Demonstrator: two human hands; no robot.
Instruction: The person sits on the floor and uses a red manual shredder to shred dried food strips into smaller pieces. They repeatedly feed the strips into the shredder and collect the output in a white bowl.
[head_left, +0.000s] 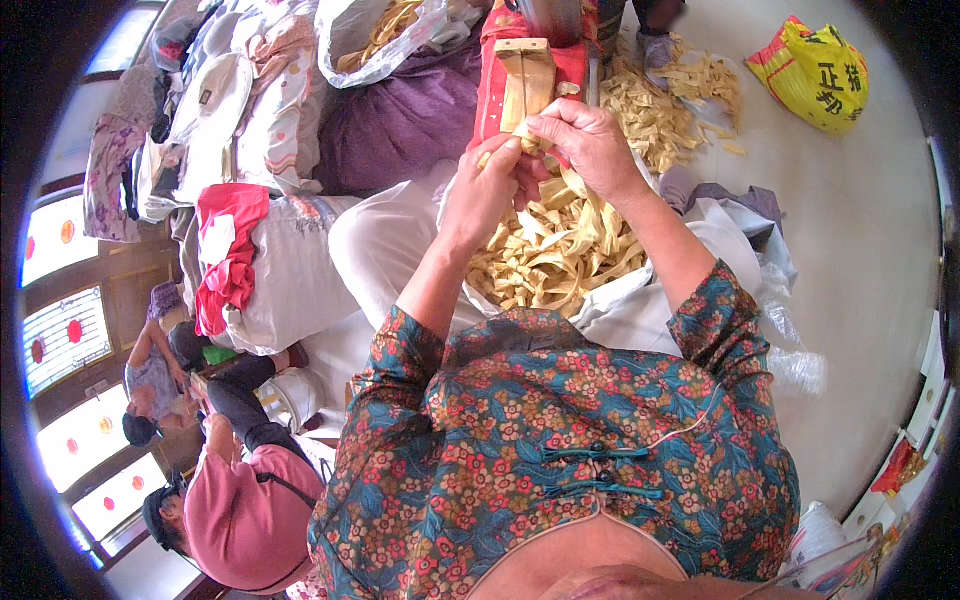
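Observation:
Both my hands come together in front of me over a lap full of strips. Between the fingertips of my left hand (487, 180) and my right hand (589, 146) is a pale yellow strip (531, 141), folded or knotted; its exact form is partly hidden by the fingers. Just beyond them a waisted wooden block (527, 82) with a dark line down its middle rests on a red cloth (487, 90). Below my wrists lies a heap of similar flat, curling strips (555, 255), in a white cloth or bag (615, 296) spread over my lap.
Shorter yellow pieces (645, 120) are scattered on the floor at right, near a yellow printed bag (814, 75). A plastic bag of strips (382, 37) and purple cloth (405, 112) are at upper left. A white sack (300, 262) stands beside my knee. Two people (247, 510) sit at lower left.

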